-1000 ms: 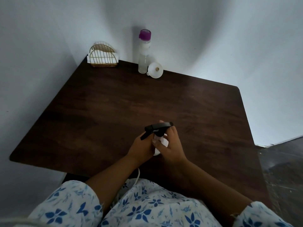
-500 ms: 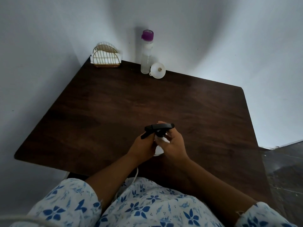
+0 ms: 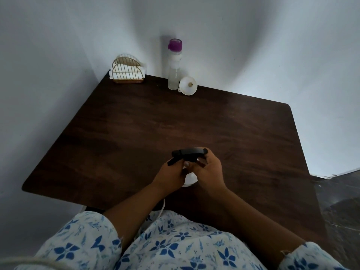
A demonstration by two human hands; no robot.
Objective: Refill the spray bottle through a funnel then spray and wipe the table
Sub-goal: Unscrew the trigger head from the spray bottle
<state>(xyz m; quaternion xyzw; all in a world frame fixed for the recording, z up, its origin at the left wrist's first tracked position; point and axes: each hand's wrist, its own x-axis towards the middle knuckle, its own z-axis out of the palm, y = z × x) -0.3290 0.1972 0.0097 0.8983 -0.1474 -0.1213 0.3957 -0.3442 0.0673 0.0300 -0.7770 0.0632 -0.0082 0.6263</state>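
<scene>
A person sits at the near edge of a dark wooden counter (image 3: pixel 155 123) and holds a spray bottle (image 3: pixel 188 179) in both hands, a little in from that edge and about midway along it. Only a small part of the bottle's white body shows between the hands, so whether its base rests on the counter cannot be told. The left hand (image 3: pixel 171 173) grips the body from the left side with curled fingers. The right hand (image 3: pixel 209 170) wraps around the base of the black spray head (image 3: pixel 190 152), its thumb and fingers closed on the collar below the trigger. The nozzle points toward the left edge. At the far edge, well apart from the hands, a clear bottle with a purple cap (image 3: pixel 174 71) stands upright against the wall. A white funnel (image 3: pixel 188 85) lies on its side just beside it, on the right, its wide mouth turned toward the person. At the far left corner stands a gold wire napkin holder (image 3: pixel 127 72) with white napkins in it. Blue-flowered white sleeves (image 3: pixel 87 240) fill the foreground.
</scene>
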